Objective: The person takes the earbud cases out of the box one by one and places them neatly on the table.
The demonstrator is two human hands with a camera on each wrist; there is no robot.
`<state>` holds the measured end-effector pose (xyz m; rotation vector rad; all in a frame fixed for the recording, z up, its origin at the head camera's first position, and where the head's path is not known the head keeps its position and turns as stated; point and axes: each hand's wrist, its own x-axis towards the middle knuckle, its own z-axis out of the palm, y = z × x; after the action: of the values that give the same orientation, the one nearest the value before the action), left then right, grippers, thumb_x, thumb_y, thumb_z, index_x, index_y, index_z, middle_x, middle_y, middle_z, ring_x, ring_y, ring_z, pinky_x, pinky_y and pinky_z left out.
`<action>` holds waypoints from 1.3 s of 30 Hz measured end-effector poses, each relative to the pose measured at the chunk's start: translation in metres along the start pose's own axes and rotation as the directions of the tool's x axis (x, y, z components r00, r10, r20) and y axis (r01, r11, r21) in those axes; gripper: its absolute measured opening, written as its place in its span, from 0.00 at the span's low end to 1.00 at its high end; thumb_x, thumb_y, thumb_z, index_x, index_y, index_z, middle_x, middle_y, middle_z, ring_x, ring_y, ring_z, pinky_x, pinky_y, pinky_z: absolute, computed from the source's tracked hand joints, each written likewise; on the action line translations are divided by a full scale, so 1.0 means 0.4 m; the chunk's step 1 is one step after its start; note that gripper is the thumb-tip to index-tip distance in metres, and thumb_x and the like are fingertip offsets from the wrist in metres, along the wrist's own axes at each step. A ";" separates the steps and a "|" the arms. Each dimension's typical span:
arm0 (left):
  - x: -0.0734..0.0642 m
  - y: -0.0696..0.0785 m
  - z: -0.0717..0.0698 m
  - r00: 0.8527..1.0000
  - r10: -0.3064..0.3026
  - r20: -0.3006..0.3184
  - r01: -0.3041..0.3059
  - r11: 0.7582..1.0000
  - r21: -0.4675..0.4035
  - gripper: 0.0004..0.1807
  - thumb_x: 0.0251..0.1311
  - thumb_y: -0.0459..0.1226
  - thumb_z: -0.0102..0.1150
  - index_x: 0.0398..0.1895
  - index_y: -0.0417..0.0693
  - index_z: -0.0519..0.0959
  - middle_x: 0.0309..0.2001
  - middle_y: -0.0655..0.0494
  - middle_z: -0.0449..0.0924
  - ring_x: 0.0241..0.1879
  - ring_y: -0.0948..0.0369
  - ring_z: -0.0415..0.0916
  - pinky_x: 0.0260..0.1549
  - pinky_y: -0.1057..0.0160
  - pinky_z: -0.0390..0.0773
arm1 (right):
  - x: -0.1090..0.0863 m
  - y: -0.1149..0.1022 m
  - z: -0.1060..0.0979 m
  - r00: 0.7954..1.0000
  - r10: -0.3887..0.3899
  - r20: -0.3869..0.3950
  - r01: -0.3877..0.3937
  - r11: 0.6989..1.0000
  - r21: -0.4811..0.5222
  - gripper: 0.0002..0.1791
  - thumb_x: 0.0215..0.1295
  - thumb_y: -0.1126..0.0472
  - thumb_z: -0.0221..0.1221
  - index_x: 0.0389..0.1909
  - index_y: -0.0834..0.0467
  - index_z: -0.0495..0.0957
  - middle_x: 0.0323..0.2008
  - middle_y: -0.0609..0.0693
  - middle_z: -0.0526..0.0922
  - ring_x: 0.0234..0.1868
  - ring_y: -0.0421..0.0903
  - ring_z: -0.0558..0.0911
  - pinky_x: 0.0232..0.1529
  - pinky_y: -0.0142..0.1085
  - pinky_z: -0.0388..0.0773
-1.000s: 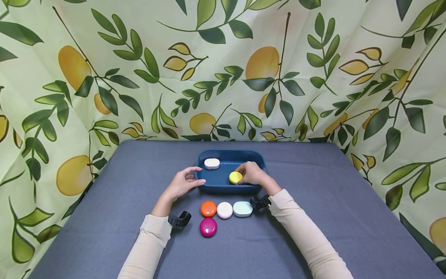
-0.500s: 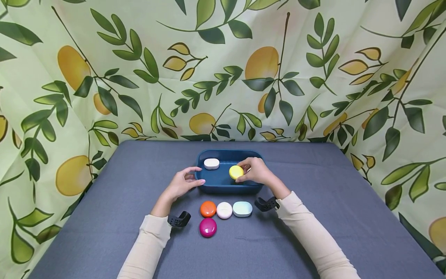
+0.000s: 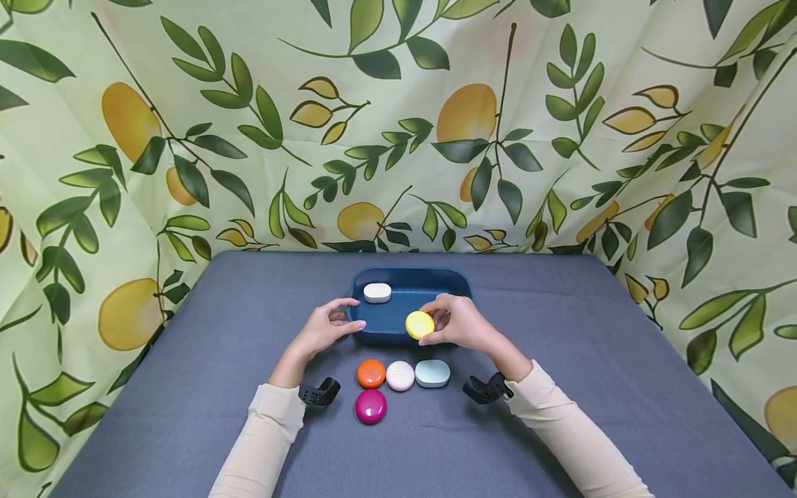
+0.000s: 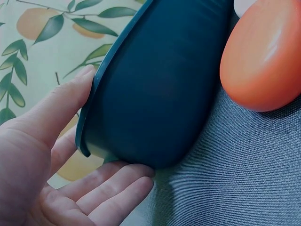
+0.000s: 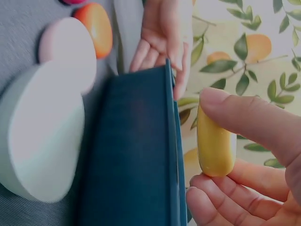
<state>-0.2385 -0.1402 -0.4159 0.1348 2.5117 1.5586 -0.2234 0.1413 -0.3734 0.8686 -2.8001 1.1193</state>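
Observation:
My right hand [image 3: 463,324] pinches a round yellow soap bar [image 3: 420,325] between thumb and fingers, over the front right part of the dark blue tray [image 3: 398,339]. In the right wrist view, the yellow soap bar [image 5: 216,141] stands edge-on, above the level of the tray's rim [image 5: 170,122]. At the tray's left end, my left hand [image 3: 324,325] holds it, thumb at the rim and fingers spread round the end. In the left wrist view, its fingertips [image 4: 141,172] lie against the tray's outer wall [image 4: 155,94]. A white oval soap bar [image 3: 377,293] lies inside, back left.
In front of the tray, an orange soap bar [image 3: 371,373], a round white one [image 3: 400,375] and a pale blue oval one [image 3: 432,373] form a row. A magenta one [image 3: 371,407] lies nearer. Grey cloth [image 3: 548,297] covers the table; a leaf-patterned curtain [image 3: 398,173] hangs behind.
My right hand has lifted the yellow soap bar from the tray's floor and drawn it toward the front rim. My left hand has stayed at the tray's left end.

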 end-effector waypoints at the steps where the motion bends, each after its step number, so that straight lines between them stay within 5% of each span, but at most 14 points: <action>1: 0.000 0.000 0.000 1.000 -0.001 0.001 0.001 1.000 0.000 0.28 0.61 0.39 0.63 0.64 0.43 0.70 0.64 0.34 0.70 0.58 0.42 0.73 0.58 0.45 0.76 | -0.005 -0.003 0.003 1.000 -0.009 0.006 0.009 1.000 0.005 0.26 0.40 0.61 0.77 0.43 0.65 0.83 0.31 0.56 0.82 0.28 0.40 0.78 0.30 0.24 0.77; 12: -0.007 0.000 -0.004 1.000 0.015 -0.004 -0.015 1.000 -0.003 0.29 0.59 0.44 0.65 0.63 0.48 0.71 0.66 0.37 0.69 0.60 0.43 0.73 0.59 0.44 0.75 | -0.050 -0.039 0.031 0.996 -0.052 0.077 0.051 0.999 0.015 0.24 0.40 0.60 0.77 0.41 0.62 0.83 0.31 0.52 0.80 0.29 0.45 0.79 0.31 0.25 0.78; 39: -0.004 -0.003 -0.002 1.000 0.013 -0.003 -0.013 1.000 -0.002 0.29 0.58 0.44 0.65 0.63 0.48 0.71 0.65 0.37 0.70 0.60 0.43 0.73 0.59 0.45 0.75 | -0.126 -0.077 0.131 0.964 -0.075 0.256 0.101 0.991 -0.091 0.24 0.42 0.54 0.76 0.42 0.59 0.84 0.27 0.46 0.75 0.27 0.32 0.69 0.27 0.21 0.70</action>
<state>-0.2369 -0.1416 -0.4164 0.1487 2.5168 1.5669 -0.1554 0.1143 -0.4030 1.1895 -2.9492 0.9013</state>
